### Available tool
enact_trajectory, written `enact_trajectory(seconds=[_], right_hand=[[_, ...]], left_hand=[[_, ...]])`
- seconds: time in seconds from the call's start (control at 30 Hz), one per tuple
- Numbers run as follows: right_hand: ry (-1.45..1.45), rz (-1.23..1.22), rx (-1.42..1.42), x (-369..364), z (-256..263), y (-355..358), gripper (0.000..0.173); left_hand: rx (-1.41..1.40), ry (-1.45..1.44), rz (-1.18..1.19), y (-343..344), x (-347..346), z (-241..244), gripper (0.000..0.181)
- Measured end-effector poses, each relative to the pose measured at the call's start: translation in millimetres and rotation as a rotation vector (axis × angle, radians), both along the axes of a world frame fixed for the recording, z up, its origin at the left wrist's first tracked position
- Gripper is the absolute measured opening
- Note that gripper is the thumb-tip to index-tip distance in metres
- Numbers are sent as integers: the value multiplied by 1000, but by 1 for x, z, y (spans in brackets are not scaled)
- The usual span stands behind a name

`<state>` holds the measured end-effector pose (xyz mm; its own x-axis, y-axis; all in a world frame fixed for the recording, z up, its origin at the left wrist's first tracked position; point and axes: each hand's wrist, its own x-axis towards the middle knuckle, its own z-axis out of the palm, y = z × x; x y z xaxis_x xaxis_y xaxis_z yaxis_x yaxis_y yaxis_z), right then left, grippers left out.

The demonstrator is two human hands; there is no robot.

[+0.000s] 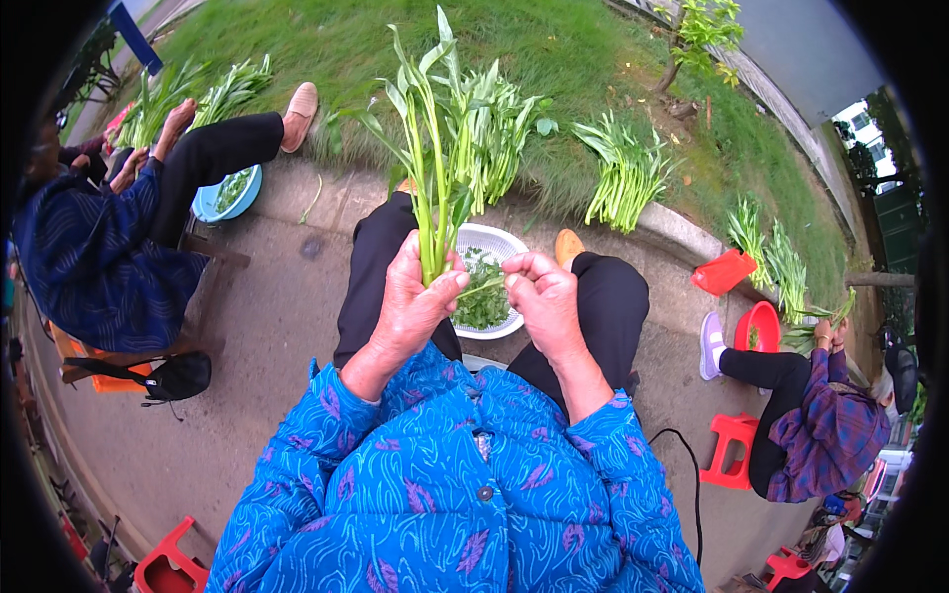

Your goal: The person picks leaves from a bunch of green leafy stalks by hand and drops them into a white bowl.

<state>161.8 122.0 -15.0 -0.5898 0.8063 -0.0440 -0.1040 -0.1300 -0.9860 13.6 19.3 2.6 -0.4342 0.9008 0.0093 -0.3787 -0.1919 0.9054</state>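
My left hand (pixel 408 304) is closed around the lower stems of a bunch of water spinach (pixel 430 170), leaves pointing up and away from me. Close beside it, my right hand (pixel 545 300) pinches the end of a thin green stem (pixel 483 287) that reaches across from the left hand. Below both hands, a white plastic colander basket (pixel 511 326) sits between my knees with loose green leaves (pixel 480 311) in it. Beyond the held bunch, a pile of water spinach (pixel 498 133) lies on the grass at the kerb, partly hidden by the bunch.
Another pile of water spinach (pixel 623 174) lies on the kerb (pixel 671 226). A seated person (pixel 104 259) is at left by a blue basin (pixel 252 196); another person (pixel 823 430) sits right, near a red basin (pixel 764 322) and a red stool (pixel 730 452). A black cable (pixel 693 459) runs beside me.
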Motion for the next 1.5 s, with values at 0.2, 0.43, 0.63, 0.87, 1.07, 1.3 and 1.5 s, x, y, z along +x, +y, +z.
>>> enact_trajectory(seconds=[0.2, 0.43, 0.63, 0.87, 1.07, 1.3, 1.5], right_hand=[[342, -36, -503, 14, -14, 20, 10], [144, 201, -519, 12, 3, 5, 22], [-3, 285, -315, 13, 10, 5, 13], [-151, 347, 37, 13, -15, 9, 13], [-144, 161, 139, 5, -23, 1, 13], [79, -54, -380, 5, -23, 5, 10], [161, 10, -466, 22, -17, 12, 11]], left_hand=[[2, -30, 4, -3, -4, 4, 28], [-27, -5, 2, 1, 3, 3, 29], [-90, 86, 39, -1, -2, -3, 32], [-104, 110, 35, 3, 7, -3, 30], [-76, 132, 23, 5, 11, -3, 29], [-69, 133, 33, 6, 14, 2, 29], [-117, 61, 88, 5, 11, -2, 33]])
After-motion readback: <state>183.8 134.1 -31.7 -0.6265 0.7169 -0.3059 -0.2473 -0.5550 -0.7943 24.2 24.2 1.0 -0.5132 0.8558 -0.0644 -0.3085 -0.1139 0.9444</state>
